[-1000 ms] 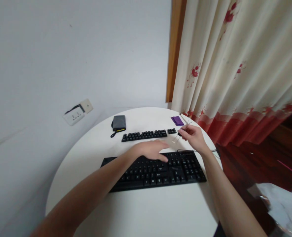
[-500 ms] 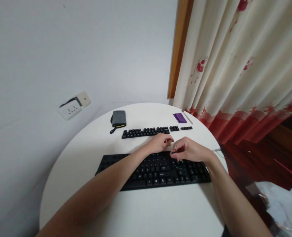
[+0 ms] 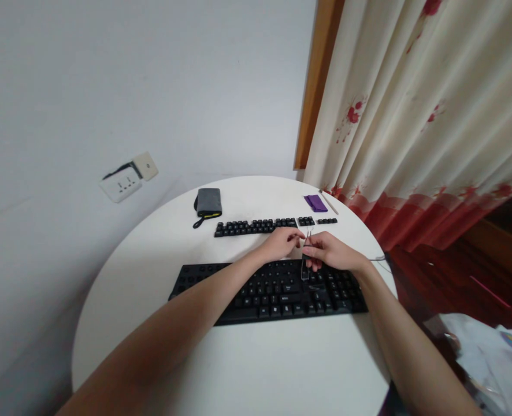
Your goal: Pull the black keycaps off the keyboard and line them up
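Note:
My right hand (image 3: 331,255) is closed on a thin wire key puller (image 3: 307,241), held just above the right half of the black keyboard (image 3: 256,292). A long black keycap (image 3: 304,269) hangs upright in the puller's lower end. My left hand (image 3: 282,244) reaches in from the left, and its pinched fingertips touch the puller's upper end. Both forearms cross the white round table (image 3: 238,370). Behind my hands, loose black keycaps (image 3: 256,226) lie in a row, with two smaller groups (image 3: 316,221) to their right.
A grey pouch (image 3: 208,201) with a yellow strap lies at the back of the table. A purple item (image 3: 315,203) and a thin stick (image 3: 329,203) lie near the floral curtain (image 3: 412,127). A wall socket (image 3: 123,184) sits left. Papers (image 3: 490,358) lie low right.
My right hand came from the back of the table down to the keyboard, then lifted with a keycap in the puller. My left hand left the keys and pinched the puller's top.

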Demonstrator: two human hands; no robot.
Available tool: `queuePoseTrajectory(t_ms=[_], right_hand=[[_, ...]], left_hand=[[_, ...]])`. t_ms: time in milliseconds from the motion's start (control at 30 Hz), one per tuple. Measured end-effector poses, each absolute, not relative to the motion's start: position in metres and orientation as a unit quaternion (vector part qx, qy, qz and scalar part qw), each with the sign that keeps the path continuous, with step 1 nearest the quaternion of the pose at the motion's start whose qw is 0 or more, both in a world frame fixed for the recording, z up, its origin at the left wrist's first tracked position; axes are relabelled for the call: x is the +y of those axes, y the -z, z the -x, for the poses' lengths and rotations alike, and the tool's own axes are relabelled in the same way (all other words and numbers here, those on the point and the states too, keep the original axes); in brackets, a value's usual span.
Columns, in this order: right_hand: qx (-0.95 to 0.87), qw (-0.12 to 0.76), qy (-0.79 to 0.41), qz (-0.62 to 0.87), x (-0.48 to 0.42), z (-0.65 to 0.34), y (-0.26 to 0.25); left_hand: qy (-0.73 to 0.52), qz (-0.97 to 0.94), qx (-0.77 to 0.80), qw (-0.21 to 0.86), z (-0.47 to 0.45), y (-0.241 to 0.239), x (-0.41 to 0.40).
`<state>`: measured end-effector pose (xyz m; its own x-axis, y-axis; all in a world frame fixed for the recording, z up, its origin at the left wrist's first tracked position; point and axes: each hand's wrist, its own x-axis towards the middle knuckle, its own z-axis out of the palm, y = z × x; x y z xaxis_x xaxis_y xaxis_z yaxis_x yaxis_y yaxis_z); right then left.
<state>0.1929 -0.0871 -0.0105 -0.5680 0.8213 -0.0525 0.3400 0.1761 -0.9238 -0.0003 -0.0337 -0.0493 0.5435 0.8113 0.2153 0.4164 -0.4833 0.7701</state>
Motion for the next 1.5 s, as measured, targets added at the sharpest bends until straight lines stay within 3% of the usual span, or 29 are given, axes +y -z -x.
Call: queuePoseTrajectory(t_ms=[167, 267, 433, 700, 967, 1100, 1267, 1500], right_hand=[[-0.696, 0.435, -0.362, 0.442, -0.07, -0.2, 0.015], [-0.675, 0.488, -0.289, 0.472, -0.063, -0.203, 0.019], [-0.671, 0.495, -0.264, 0.484, -0.059, -0.199, 0.024], [-0.593, 0.493, -0.409, 0.488, -0.062, -0.187, 0.024], [-0.624, 0.476, -0.377, 0.492, -0.061, -0.19, 0.027], [-0.647, 0.48, -0.342, 0.485, -0.059, -0.191, 0.03], [-0.54, 0.555, -0.335, 0.537, -0.054, -0.199, 0.025], [-0.454, 0.633, -0.282, 0.561, -0.051, -0.214, 0.019]], left_hand=[[-0.362, -0.755, 0.351, 0.419, -0.002, 0.048, -0.032], [-0.393, -0.749, 0.341, 0.411, -0.003, 0.048, -0.031], [-0.414, -0.745, 0.367, 0.372, -0.004, 0.048, -0.033], [-0.396, -0.822, 0.302, 0.277, -0.002, 0.037, -0.047], [-0.313, -0.903, 0.281, 0.083, 0.0, 0.034, -0.054], [-0.325, -0.899, 0.287, 0.055, -0.002, 0.03, -0.062], [-0.349, -0.854, 0.382, 0.058, -0.008, 0.018, -0.047], [-0.232, -0.875, 0.424, 0.036, -0.028, 0.022, -0.004]])
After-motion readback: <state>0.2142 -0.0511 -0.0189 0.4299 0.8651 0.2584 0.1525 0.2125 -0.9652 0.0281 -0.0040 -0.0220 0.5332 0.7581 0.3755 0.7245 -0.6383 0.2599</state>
